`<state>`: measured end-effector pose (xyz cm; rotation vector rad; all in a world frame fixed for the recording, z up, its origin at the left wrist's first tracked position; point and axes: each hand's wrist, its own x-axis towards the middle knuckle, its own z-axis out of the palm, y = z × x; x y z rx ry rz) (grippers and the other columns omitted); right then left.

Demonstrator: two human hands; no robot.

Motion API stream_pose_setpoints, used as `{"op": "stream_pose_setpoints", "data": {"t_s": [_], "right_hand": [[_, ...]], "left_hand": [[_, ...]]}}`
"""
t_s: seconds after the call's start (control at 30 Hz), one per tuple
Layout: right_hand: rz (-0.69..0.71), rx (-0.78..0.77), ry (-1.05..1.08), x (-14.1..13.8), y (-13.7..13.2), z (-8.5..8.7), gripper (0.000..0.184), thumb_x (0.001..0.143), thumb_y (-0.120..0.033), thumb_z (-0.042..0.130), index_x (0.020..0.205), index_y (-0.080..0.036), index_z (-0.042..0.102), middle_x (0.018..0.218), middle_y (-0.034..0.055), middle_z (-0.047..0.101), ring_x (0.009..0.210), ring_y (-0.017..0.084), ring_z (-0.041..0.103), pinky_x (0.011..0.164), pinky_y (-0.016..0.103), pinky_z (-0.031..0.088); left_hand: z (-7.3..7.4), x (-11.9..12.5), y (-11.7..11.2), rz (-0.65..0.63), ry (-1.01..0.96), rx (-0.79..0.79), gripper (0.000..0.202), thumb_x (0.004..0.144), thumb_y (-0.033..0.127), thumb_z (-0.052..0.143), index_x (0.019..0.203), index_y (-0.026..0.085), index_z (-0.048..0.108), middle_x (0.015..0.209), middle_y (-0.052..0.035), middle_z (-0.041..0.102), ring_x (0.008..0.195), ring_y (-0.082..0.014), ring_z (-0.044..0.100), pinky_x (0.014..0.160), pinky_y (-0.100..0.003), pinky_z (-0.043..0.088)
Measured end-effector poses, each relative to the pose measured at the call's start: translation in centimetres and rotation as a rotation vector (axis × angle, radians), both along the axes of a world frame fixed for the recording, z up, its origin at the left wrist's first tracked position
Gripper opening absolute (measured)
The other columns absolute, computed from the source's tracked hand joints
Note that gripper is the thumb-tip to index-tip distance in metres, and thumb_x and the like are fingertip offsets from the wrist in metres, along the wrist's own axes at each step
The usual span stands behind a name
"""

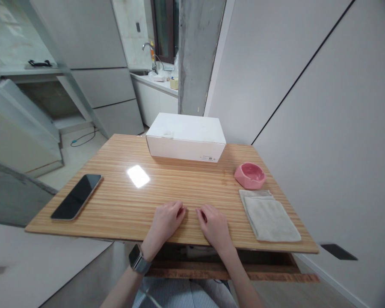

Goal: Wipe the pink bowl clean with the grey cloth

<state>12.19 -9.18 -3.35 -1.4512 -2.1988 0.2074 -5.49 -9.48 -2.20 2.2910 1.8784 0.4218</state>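
My left hand [169,217], with a smartwatch [139,259] on its wrist, rests on the wooden table [186,184] near the front edge. Its fingers are curled into a loose fist, and nothing shows in it. A small gap to the right, my right hand [213,223] lies on the tabletop, loosely closed as well and holding nothing visible. To the right of it is a folded pale cloth [272,218]. Behind the cloth sits a pink angular bowl [250,176]. Far to the left lies a dark-screened smartphone [77,196].
A closed white box [186,137] stands at the table's back edge. Under the front edge, a drawer [224,273] is pulled partly out. A white wall [295,102] runs along the right side. Beyond the table are a sink tap [154,57] and cabinets [105,87].
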Motion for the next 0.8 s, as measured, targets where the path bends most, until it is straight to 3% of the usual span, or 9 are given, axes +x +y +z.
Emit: {"op": "stream_pose_setpoints", "data": {"t_s": [0.8], "right_hand": [[0.011, -0.049, -0.009, 0.07, -0.03, 0.07, 0.026, 0.093, -0.028, 0.046, 0.068, -0.021, 0.047, 0.069, -0.0004, 0.056, 0.067, 0.014, 0.051, 0.061, 0.025, 0.03]], "left_hand": [[-0.34, -0.04, 0.07, -0.001, 0.025, 0.023, 0.026, 0.091, 0.032, 0.04, 0.073, 0.021, 0.053, 0.072, -0.0013, 0.067, 0.066, -0.0163, 0.061, 0.056, -0.028, 0.029]]}}
